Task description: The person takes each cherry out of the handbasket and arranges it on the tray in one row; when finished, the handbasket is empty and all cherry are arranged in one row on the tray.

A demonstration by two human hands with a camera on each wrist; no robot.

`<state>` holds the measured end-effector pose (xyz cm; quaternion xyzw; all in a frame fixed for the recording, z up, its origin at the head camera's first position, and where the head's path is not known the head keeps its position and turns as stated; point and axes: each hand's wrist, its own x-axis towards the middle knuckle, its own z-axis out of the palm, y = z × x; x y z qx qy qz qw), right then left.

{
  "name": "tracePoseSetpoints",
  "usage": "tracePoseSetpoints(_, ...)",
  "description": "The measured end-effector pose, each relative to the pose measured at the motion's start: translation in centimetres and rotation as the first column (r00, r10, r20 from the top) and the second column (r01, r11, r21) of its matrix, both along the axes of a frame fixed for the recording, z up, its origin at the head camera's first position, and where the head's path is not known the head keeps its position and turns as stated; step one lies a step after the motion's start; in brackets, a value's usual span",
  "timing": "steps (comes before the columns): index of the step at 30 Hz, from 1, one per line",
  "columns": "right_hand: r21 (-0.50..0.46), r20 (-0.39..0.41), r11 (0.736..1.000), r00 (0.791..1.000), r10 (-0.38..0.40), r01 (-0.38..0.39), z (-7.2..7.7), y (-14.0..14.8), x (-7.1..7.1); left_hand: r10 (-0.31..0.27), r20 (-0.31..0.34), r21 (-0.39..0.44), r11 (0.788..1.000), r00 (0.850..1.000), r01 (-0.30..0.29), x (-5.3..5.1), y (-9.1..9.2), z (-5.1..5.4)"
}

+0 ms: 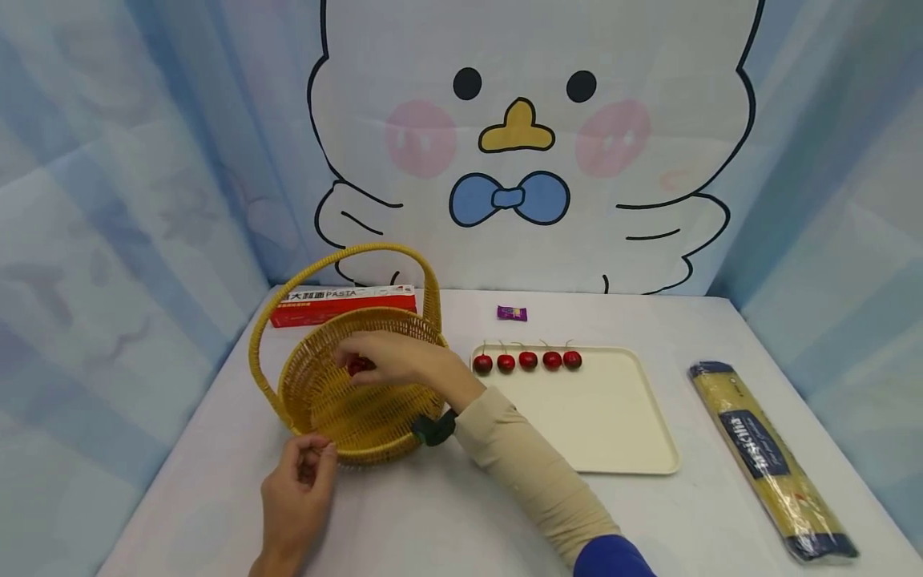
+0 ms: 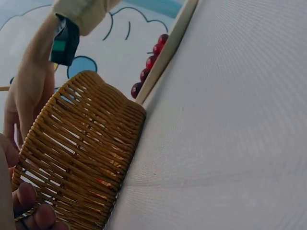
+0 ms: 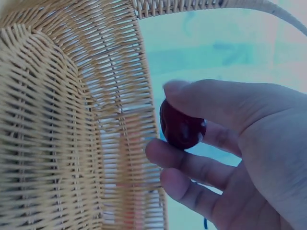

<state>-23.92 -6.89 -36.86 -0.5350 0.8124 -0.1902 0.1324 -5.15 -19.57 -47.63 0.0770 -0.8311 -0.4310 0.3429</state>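
Observation:
A yellow woven basket with a tall arched handle stands on the left of the table. My right hand is over the basket's opening and holds a dark red cherry between thumb and fingers. At the basket's near left rim, my left hand pinches the edge, its fingertips against the wicker. Several cherries with stems line the far left edge of a cream tray to the right of the basket. Bare wicker shows across most of the basket floor.
Behind the basket lies a red pasta box. A small purple packet sits beyond the tray. On the right is a long yellow and navy noodle packet. Printed curtains enclose the table's back and sides.

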Motion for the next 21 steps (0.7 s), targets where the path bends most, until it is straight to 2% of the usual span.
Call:
tracePoseSetpoints(5,-0.006,-0.005,0.995,0.995,-0.095,0.095,0.1,2.2,0.8,0.006,-0.012,0.016,1.000,1.000,-0.006,0.0,0.1,0.0)
tracePoseSetpoints(9,-0.052,0.010,0.988,0.990,-0.144,0.144,0.0,3.8,1.3,0.008,-0.010,0.017,1.000,1.000,-0.008,0.0,0.2,0.0)
tracePoseSetpoints(17,-0.155,0.115,0.960,0.969,-0.219,0.235,0.1,7.5,1.9,0.026,0.026,0.007,1.000,0.999,-0.026,0.0,0.2,-0.1)
tracePoseSetpoints(21,-0.171,0.155,0.941,0.952,-0.265,0.291,-0.1,9.5,1.9,0.030,0.024,0.005,1.000,0.999,-0.030,-0.1,0.2,0.0)
